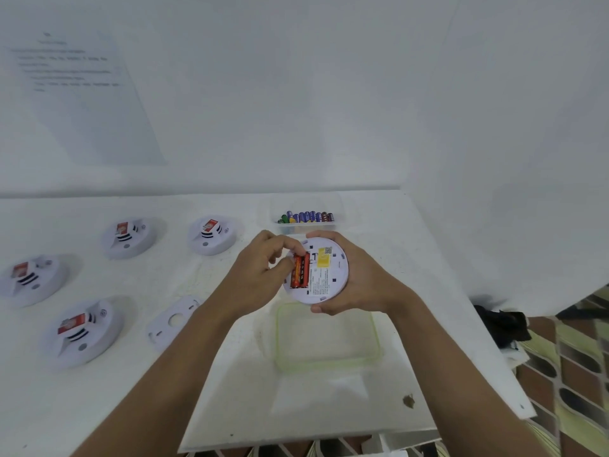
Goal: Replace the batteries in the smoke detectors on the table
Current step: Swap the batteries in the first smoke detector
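right hand grips smoke detector underside-up | left hand pinches its 2 red batteries | hands close together

On my feed the upturned smoke detector reads as smooth white plastic with a dull sheen, and its back carries a matt paper label. The red batteries seated in it have glossy printed wraps. The other detectors and the loose mounting plate look like the same white plastic. The table is matt white, faintly grubby. I also make out a clear plastic container with a pale green rim, a clear plastic tray of shiny-wrapped spare batteries, a paper sheet on the wall and some dark cloth.
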Tool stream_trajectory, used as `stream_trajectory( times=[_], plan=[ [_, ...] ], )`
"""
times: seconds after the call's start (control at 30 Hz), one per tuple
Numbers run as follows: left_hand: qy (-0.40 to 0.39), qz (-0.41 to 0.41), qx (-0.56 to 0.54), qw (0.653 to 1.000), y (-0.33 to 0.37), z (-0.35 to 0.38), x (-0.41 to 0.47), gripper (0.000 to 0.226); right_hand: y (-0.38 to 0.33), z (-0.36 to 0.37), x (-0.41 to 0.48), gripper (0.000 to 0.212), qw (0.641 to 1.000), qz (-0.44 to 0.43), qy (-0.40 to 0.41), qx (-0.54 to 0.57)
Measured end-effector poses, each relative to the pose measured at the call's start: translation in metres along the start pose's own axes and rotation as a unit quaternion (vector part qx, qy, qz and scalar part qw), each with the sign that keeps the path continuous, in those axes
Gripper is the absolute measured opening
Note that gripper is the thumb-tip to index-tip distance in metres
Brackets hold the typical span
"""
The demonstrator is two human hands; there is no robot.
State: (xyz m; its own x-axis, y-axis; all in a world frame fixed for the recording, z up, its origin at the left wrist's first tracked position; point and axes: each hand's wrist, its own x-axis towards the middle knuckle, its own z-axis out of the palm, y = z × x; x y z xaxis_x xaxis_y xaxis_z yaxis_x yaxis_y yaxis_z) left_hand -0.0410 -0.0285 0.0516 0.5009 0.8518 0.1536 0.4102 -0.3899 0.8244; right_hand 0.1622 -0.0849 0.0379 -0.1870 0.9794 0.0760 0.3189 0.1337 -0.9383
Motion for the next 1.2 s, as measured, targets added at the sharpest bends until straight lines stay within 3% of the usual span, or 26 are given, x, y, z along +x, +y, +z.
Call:
stream_trajectory(
  times=[0.37,0.77,1.2],
  plan=[
    [-0.002,-0.029,-0.032,0.999,0.011,0.023,0.018,0.023,0.013,-0.017,-0.002,0.095,1.000,0.008,0.012,0.002],
    [0.032,0.023,-0.014,0.999,0.012,0.041,0.036,0.009,0.022,-0.040,0.006,0.096,1.000,-0.006,0.001,-0.022],
    [0.014,0.026,-0.042,0.999,0.012,0.048,0.047,0.016,0.031,-0.057,0.008,0.096,1.000,-0.006,0.003,-0.024]
  ],
)
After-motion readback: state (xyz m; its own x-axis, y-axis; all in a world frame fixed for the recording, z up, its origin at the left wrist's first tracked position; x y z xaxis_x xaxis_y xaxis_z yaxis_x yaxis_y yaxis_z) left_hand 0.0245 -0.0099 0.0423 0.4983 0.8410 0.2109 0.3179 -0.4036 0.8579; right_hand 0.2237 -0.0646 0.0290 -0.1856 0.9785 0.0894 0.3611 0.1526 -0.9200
